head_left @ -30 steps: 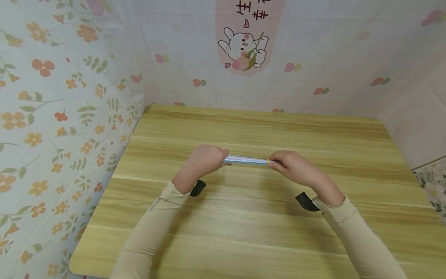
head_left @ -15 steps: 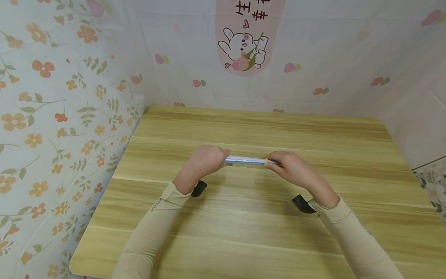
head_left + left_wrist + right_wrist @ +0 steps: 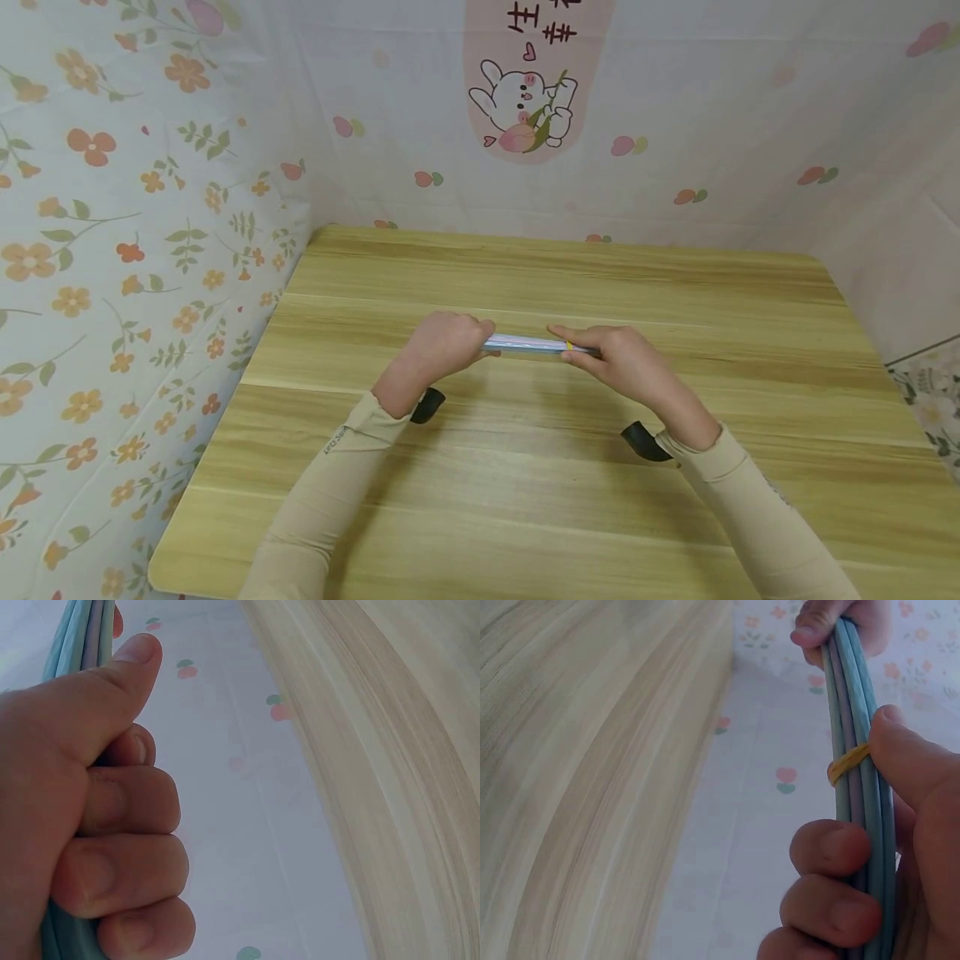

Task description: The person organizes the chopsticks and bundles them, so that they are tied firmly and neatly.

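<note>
A bundle of slim pastel sticks (image 3: pixel 525 343), blue, pale green and lilac, is held level above the table between both hands. My left hand (image 3: pixel 446 346) grips its left end, the fingers curled round it in the left wrist view. A yellow rubber band (image 3: pixel 849 763) circles the bundle towards its right end. My right hand (image 3: pixel 622 358) holds that end, its thumb (image 3: pixel 900 746) pressing beside the band and several fingers curled round the sticks below it. The right index finger extends leftward in the head view. The stick ends inside both fists are hidden.
Beneath the hands lies a wood-grain table (image 3: pixel 480 517) with rounded corners. Floral cloth (image 3: pixel 97 250) hangs on the left, and a cloth with a rabbit print (image 3: pixel 525 100) hangs behind. Dark wrist mounts (image 3: pixel 647 442) stick out from the sleeves.
My right hand has shifted left along the bundle, and the yellow rubber band has slid left with it. The right index finger now reaches out straighter. My left hand has stayed put.
</note>
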Action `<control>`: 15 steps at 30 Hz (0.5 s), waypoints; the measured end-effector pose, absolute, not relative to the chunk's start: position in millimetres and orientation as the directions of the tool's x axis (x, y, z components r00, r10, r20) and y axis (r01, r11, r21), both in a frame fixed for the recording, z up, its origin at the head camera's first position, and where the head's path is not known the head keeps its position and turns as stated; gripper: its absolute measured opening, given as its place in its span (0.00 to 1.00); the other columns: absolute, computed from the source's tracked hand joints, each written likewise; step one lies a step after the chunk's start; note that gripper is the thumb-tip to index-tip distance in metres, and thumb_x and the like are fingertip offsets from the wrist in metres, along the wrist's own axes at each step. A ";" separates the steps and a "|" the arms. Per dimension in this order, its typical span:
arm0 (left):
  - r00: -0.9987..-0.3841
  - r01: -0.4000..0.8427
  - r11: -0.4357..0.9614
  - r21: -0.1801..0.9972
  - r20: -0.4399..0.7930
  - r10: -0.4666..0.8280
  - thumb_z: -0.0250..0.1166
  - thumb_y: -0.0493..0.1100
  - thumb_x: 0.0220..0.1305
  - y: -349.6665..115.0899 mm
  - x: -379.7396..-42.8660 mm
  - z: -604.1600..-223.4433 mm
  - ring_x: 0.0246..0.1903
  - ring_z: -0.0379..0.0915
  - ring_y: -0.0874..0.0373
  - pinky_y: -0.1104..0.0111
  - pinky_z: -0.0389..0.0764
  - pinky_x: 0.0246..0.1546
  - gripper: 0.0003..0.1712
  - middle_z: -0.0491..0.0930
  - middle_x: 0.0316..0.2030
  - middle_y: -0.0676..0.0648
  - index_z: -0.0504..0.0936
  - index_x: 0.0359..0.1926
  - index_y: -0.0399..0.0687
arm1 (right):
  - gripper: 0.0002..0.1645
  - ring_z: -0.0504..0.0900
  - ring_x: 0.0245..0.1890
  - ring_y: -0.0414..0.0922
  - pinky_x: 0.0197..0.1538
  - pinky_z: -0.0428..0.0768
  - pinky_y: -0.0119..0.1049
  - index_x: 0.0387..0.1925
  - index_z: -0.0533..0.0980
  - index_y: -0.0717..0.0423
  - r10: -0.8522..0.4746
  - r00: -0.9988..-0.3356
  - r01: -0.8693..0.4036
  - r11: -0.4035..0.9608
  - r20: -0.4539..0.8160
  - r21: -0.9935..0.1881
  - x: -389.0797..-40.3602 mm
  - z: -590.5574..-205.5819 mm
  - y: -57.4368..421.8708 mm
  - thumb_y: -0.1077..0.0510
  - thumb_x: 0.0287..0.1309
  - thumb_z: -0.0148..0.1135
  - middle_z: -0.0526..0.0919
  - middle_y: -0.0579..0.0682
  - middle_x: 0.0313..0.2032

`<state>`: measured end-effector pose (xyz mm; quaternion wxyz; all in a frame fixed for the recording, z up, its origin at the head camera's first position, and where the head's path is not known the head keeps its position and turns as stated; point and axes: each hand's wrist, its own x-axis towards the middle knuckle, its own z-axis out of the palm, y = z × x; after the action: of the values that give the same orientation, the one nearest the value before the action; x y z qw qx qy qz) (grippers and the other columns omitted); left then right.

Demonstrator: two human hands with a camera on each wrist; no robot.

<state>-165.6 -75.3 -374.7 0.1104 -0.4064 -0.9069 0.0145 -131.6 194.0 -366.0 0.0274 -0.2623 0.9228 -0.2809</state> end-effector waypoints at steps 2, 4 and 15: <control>-0.642 0.734 0.668 -0.122 0.193 0.742 0.64 0.57 0.60 -75.6 -165.7 -375.1 0.13 0.65 0.64 0.71 0.70 0.15 0.18 0.75 0.16 0.52 0.76 0.28 0.47 | 0.29 0.74 0.27 0.38 0.32 0.73 0.32 0.63 0.71 0.51 -0.498 -0.864 -0.460 0.712 0.080 -0.531 -131.4 -366.1 193.9 0.53 0.61 0.63 0.80 0.54 0.55; -0.641 0.733 0.668 -0.129 0.198 0.741 0.65 0.57 0.60 -75.9 -165.6 -375.6 0.13 0.65 0.64 0.71 0.70 0.15 0.19 0.75 0.15 0.52 0.76 0.28 0.47 | 0.29 0.77 0.30 0.38 0.34 0.75 0.33 0.63 0.70 0.54 -0.498 -0.865 -0.448 0.713 0.060 -0.539 -131.7 -366.3 195.1 0.53 0.62 0.62 0.80 0.56 0.54; -0.655 0.729 0.675 -0.114 0.173 0.736 0.64 0.57 0.61 -75.2 -166.3 -375.4 0.12 0.62 0.64 0.72 0.66 0.14 0.19 0.74 0.15 0.52 0.76 0.28 0.47 | 0.12 0.72 0.28 0.39 0.34 0.72 0.36 0.44 0.81 0.58 -0.513 -0.858 -0.442 0.738 0.002 -0.509 -133.8 -355.4 203.7 0.55 0.66 0.57 0.81 0.47 0.35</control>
<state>-166.3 -75.2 -375.4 0.1025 -0.4025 -0.9095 0.0172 -133.8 203.7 -355.4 0.0694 -0.2570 0.9297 -0.2547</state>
